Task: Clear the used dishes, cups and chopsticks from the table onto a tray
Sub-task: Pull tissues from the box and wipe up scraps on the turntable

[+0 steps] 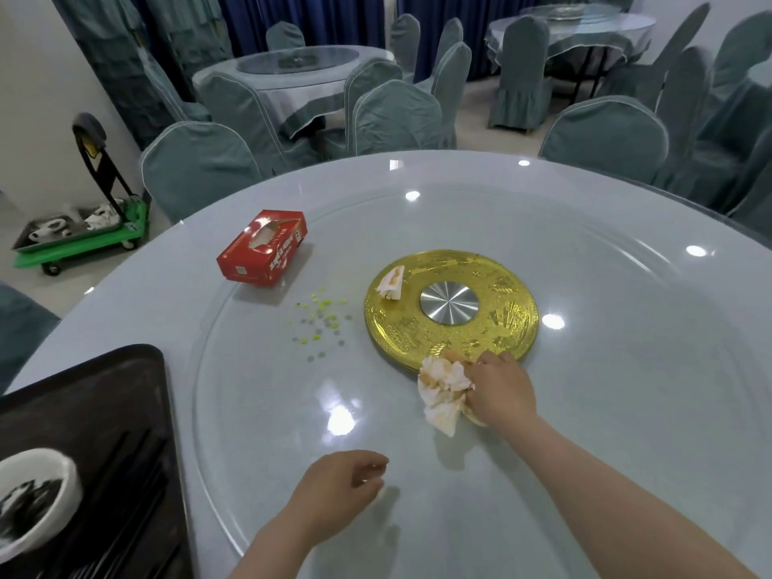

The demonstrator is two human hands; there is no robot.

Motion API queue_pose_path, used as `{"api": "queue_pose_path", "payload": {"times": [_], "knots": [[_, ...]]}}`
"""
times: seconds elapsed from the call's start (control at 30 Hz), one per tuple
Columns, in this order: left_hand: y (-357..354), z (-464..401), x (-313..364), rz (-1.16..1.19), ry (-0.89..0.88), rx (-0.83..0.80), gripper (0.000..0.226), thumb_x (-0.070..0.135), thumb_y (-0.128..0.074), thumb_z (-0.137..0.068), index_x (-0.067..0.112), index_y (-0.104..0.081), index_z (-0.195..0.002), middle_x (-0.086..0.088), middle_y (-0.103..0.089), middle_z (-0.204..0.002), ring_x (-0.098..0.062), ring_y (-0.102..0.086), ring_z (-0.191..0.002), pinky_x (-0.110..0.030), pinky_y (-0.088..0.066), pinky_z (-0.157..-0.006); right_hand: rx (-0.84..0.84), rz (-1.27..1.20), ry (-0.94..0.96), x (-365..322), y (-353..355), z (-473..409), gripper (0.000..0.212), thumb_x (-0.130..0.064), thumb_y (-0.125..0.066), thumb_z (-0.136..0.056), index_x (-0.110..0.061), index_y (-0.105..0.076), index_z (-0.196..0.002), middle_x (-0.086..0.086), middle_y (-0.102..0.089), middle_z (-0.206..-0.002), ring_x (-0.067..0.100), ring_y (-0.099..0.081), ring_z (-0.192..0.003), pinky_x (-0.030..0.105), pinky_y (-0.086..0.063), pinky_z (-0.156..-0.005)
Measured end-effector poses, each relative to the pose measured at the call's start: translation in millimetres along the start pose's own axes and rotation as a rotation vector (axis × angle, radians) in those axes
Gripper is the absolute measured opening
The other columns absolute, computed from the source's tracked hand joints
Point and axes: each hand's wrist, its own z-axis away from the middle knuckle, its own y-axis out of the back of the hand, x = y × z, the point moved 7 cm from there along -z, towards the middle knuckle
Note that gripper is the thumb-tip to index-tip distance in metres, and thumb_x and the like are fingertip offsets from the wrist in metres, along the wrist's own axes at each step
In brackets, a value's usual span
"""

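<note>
Down at the table's near-left edge, the black tray (pixel 125 394) holds a white bowl (pixel 33 495) and dark chopsticks (pixel 138 465). Nearby, the left hand (pixel 334 491) hovers, fingers loosely curled. Farther out, the right hand (pixel 499 388) grips a crumpled napkin (pixel 443 390) beside the gold disc (pixel 451 307).

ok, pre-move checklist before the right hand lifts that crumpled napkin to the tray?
1. Grip: right hand fingers curled on the crumpled napkin at the gold disc edge: ok.
2. Left hand free: looks to pinch a small white scrap, unclear: cannot tell.
3. Tray has bare space: far end is bare, bowl at near end: ok.
4. Path to tray: open glass between them: ok.
5. Table fully cleared: second napkin, yellow crumbs and red tissue box remain: not ok.
</note>
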Motion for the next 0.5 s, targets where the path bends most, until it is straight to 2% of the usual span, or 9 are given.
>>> {"api": "queue_pose_path", "payload": {"times": [0.07,0.13,0.2,0.3,0.37,0.43,0.5], "knots": [[-2,2,-4,0.199,0.035,0.056,0.024,0.023,-0.063,-0.089,0.039,-0.064,-0.108,0.018,-0.074,-0.092,0.004,-0.067,-0.089,-0.019,-0.051,-0.087,0.024,-0.051,-0.050,9,4,2,0.025,-0.028,-0.053,-0.082,-0.027,-0.070,-0.099,-0.002,-0.061,-0.103,0.026,-0.047,-0.101,0.032,-0.042,-0.077],[7,-2,-6,0.221,0.023,0.198,0.027,0.017,-0.062,-0.090,0.038,-0.064,-0.107,0.017,-0.074,-0.092,0.001,-0.068,-0.088,-0.015,-0.049,-0.082,0.041,-0.066,-0.049,9,6,4,0.025,-0.028,-0.050,-0.082,-0.024,-0.071,-0.095,-0.002,-0.063,-0.101,0.025,-0.048,-0.099,0.030,-0.040,-0.080],[21,-8,-6,0.125,-0.027,0.330,0.033,0.015,-0.060,-0.092,0.030,-0.061,-0.121,0.017,-0.067,-0.114,0.001,-0.062,-0.099,-0.014,-0.044,-0.088,0.061,-0.095,-0.043,3,7,7,0.027,-0.029,-0.049,-0.083,-0.021,-0.071,-0.098,-0.001,-0.063,-0.102,0.024,-0.048,-0.101,0.028,-0.034,-0.081],[42,-18,-14,-0.025,-0.025,0.428,0.047,0.018,-0.061,-0.093,0.018,-0.049,-0.138,0.006,-0.052,-0.137,-0.014,-0.049,-0.127,-0.024,-0.034,-0.105,0.068,-0.188,-0.061,-10,5,13,0.034,-0.036,-0.046,-0.087,-0.018,-0.068,-0.107,0.002,-0.060,-0.111,0.024,-0.045,-0.107,0.029,-0.033,-0.086],[56,-24,-27,-0.107,0.012,0.478,0.056,0.018,-0.063,-0.091,0.012,-0.043,-0.143,-0.004,-0.045,-0.147,-0.022,-0.039,-0.136,-0.031,-0.028,-0.112,0.054,-0.255,-0.076,-15,-2,19,0.048,-0.054,-0.043,-0.087,-0.022,-0.064,-0.116,0.000,-0.057,-0.117,0.024,-0.043,-0.110,0.033,-0.037,-0.089],[70,-28,-43,-0.207,0.051,0.529,0.066,0.023,-0.065,-0.089,0.010,-0.036,-0.147,-0.010,-0.038,-0.152,-0.027,-0.030,-0.142,-0.037,-0.022,-0.116,0.025,-0.249,-0.087,-15,-9,26,0.068,-0.074,-0.041,-0.077,-0.028,-0.056,-0.125,-0.004,-0.050,-0.125,0.022,-0.039,-0.116,0.035,-0.041,-0.090],[80,-32,-58,-0.321,0.103,0.557,0.073,0.034,-0.062,-0.091,0.012,-0.027,-0.151,-0.011,-0.029,-0.157,-0.028,-0.019,-0.147,-0.042,-0.016,-0.118,0.019,-0.186,-0.077,-8,-15,30,0.076,-0.081,-0.047,-0.068,-0.031,-0.052,-0.126,-0.007,-0.042,-0.133,0.020,-0.034,-0.123,0.036,-0.040,-0.092]]}}
